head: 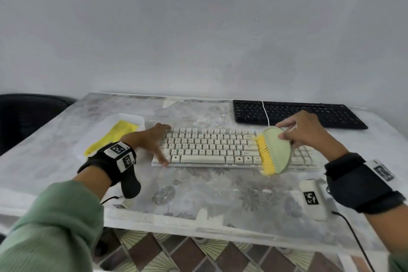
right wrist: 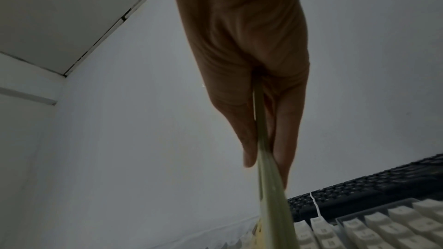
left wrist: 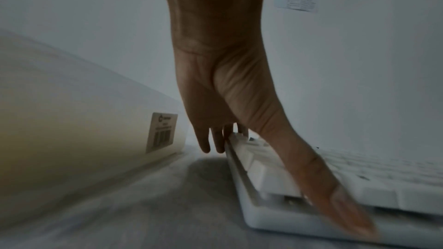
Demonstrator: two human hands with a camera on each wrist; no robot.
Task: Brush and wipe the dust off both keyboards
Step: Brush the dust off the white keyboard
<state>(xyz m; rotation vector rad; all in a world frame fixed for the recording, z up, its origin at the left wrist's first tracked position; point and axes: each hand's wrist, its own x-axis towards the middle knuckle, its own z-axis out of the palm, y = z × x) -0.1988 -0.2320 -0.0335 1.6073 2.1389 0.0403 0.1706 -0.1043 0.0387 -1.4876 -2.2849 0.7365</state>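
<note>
The white keyboard [head: 234,149] lies near the middle of the worktop [head: 198,196], parallel to its front edge. The right hand [head: 309,132] pinches the flat green body of the brush [head: 276,152] between thumb and fingers, with the yellow bristles down on the keys of the keyboard's right part. The left hand [head: 152,141] lies spread with straight fingers over the keyboard's left end, thumb on the front corner, steadying it without gripping.

The step in hand looks to be brushing the white keyboard. To do it well, the bristles should run along the gaps between key rows with light pressure, driving dust one way, towards an edge of the board, while the left hand keeps pressing so the board does not slide. Angling the brush lets the bristle tips reach down between the keycaps.

The black keyboard [head: 298,113] waits at the back right of the worktop, apart from the white one; a white cable [head: 266,112] crosses over it towards the brush area and could snag on a long stroke. A yellow cloth [head: 112,137] lies in a white tray [head: 136,118] at the left, just beside the left hand, handy for the wiping stage. A small white device [head: 312,200] with a black cord sits near the front right edge, under the right wrist, where swept dust may land.
</note>
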